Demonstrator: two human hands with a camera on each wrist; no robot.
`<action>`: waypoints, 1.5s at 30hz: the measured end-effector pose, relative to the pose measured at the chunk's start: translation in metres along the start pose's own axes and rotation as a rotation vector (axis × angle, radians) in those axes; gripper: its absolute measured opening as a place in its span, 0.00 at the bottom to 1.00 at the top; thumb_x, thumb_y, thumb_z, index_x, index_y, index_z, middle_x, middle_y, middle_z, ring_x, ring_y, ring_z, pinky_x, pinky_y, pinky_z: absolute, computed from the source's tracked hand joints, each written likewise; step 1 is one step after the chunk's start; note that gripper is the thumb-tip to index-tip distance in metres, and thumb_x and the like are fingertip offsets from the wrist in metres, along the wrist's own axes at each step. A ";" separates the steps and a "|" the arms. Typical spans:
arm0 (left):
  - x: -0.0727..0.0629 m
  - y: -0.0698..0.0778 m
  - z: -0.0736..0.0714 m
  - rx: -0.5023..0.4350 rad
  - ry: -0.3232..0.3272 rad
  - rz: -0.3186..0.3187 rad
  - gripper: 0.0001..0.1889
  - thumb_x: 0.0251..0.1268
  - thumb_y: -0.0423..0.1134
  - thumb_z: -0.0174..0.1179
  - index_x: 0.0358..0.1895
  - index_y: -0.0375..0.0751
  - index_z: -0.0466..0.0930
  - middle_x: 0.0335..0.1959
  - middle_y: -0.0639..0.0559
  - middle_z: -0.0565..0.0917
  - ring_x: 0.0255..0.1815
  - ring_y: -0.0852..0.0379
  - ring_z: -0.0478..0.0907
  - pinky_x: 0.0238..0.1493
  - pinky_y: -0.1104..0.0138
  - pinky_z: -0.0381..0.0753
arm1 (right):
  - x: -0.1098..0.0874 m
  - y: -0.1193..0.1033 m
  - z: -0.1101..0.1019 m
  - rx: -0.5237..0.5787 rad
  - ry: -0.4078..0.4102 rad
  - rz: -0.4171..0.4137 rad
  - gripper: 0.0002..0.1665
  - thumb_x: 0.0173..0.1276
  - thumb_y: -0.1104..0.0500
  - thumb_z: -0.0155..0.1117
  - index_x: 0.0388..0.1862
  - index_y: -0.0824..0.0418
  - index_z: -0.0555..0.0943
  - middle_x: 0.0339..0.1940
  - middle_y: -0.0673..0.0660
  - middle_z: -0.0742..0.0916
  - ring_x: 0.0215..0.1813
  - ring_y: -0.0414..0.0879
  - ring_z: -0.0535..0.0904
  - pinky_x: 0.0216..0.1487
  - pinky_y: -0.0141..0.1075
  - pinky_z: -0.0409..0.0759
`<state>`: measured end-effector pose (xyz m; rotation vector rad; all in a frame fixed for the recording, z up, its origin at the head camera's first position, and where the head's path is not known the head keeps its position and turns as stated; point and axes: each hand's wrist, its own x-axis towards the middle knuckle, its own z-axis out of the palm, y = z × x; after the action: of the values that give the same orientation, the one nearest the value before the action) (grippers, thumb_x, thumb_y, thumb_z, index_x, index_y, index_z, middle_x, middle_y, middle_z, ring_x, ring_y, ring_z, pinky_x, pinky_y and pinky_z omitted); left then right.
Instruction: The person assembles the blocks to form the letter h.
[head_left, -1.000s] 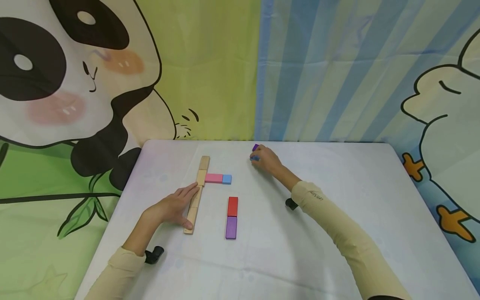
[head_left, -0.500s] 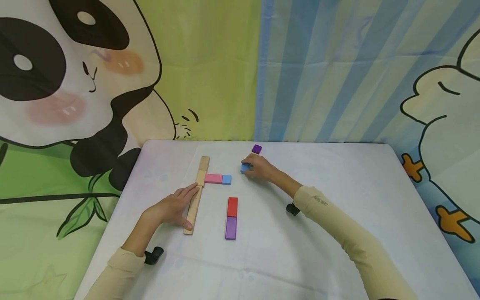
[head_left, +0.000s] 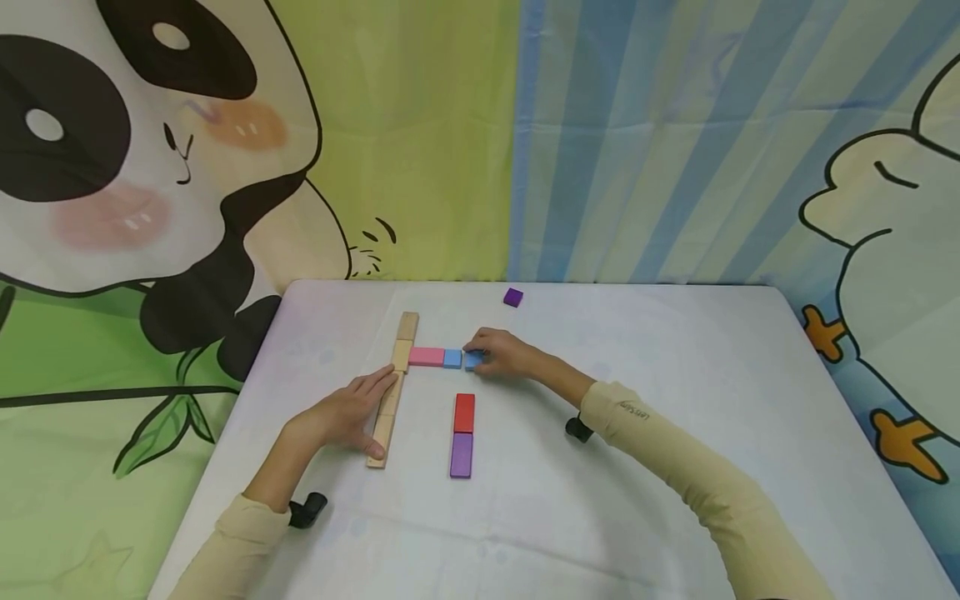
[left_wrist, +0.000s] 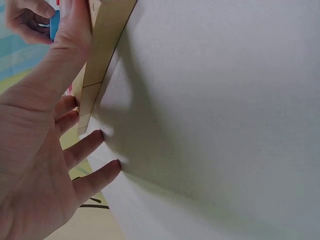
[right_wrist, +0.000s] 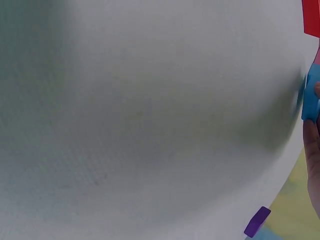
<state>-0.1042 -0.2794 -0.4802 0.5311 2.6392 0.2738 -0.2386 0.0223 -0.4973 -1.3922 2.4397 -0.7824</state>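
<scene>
My left hand (head_left: pixel 347 414) lies along a row of plain wooden blocks (head_left: pixel 406 327), thumb at the near end and fingers spread. In the left wrist view the thumb presses against the wooden row (left_wrist: pixel 107 40), while some fingertips touch the tabletop. My right hand (head_left: pixel 506 354) pinches a blue block (head_left: pixel 472 361) close to the table. That block is just right of another blue block (head_left: pixel 452 358), which adjoins a pink block (head_left: pixel 427 357) running out from the wooden row. In the right wrist view only the edge of the held blue block (right_wrist: pixel 310 95) and some fingers show.
A red block (head_left: pixel 464 412) and a purple block (head_left: pixel 461 455) form a short column in front of the pink one. Near the far edge of the white table (head_left: pixel 675 333) sits a small dark purple block (head_left: pixel 513 297). Printed cloth hangs behind.
My right hand has brought the blue block from beside the dark purple one, toward me and leftward, up to the other blue block. My left hand has stayed still.
</scene>
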 end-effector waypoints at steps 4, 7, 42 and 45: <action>-0.001 0.000 0.000 -0.006 -0.006 -0.003 0.68 0.35 0.64 0.73 0.77 0.37 0.43 0.80 0.42 0.45 0.76 0.37 0.52 0.68 0.40 0.64 | 0.001 -0.001 0.003 0.000 -0.001 0.007 0.25 0.62 0.64 0.68 0.58 0.70 0.79 0.48 0.63 0.84 0.47 0.51 0.80 0.53 0.39 0.80; -0.001 0.000 -0.002 -0.004 0.002 0.005 0.67 0.35 0.65 0.72 0.77 0.36 0.43 0.80 0.42 0.46 0.76 0.37 0.53 0.68 0.41 0.64 | 0.002 -0.002 0.005 0.011 -0.014 0.029 0.26 0.63 0.63 0.67 0.59 0.70 0.77 0.49 0.63 0.84 0.48 0.50 0.79 0.55 0.40 0.80; 0.001 0.002 -0.003 0.004 -0.004 -0.010 0.67 0.36 0.64 0.73 0.77 0.37 0.44 0.80 0.42 0.46 0.76 0.37 0.54 0.68 0.42 0.65 | 0.000 0.031 -0.057 -0.180 0.177 0.393 0.26 0.69 0.51 0.63 0.61 0.63 0.78 0.58 0.63 0.81 0.60 0.57 0.76 0.60 0.50 0.76; 0.000 0.000 -0.003 0.000 0.004 0.000 0.67 0.35 0.63 0.73 0.77 0.36 0.44 0.80 0.41 0.47 0.76 0.37 0.54 0.68 0.42 0.65 | 0.000 0.038 -0.058 -0.188 0.179 0.420 0.24 0.69 0.52 0.63 0.60 0.62 0.80 0.57 0.63 0.81 0.59 0.58 0.77 0.59 0.51 0.77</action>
<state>-0.1052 -0.2794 -0.4776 0.5312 2.6431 0.2758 -0.2916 0.0577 -0.4701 -0.8363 2.8665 -0.6102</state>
